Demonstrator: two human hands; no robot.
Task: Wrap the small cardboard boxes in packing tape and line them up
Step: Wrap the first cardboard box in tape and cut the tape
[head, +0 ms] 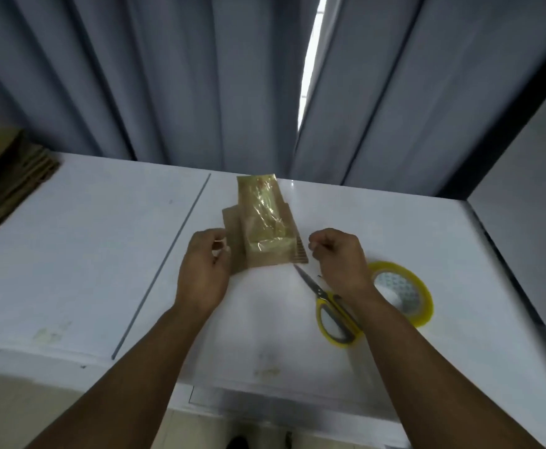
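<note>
A small cardboard box (267,251) lies in the middle of the white table (103,254), with a shiny strip of clear tape running along its top. Its side flaps stick out left and right. My left hand (205,270) is at the box's left flap, with curled fingers and thumb pinching the flap's edge. My right hand (338,257) hovers just right of the box with its fingers curled in, a small gap from the cardboard, and nothing visible in it. A roll of packing tape (404,293) lies flat behind my right wrist.
Yellow-handled scissors (326,303) lie shut beside the tape roll, blades pointing at the box. A stack of flat cardboard (9,176) sits at the table's far left. Grey curtains hang behind the table, and a grey wall closes off the right side.
</note>
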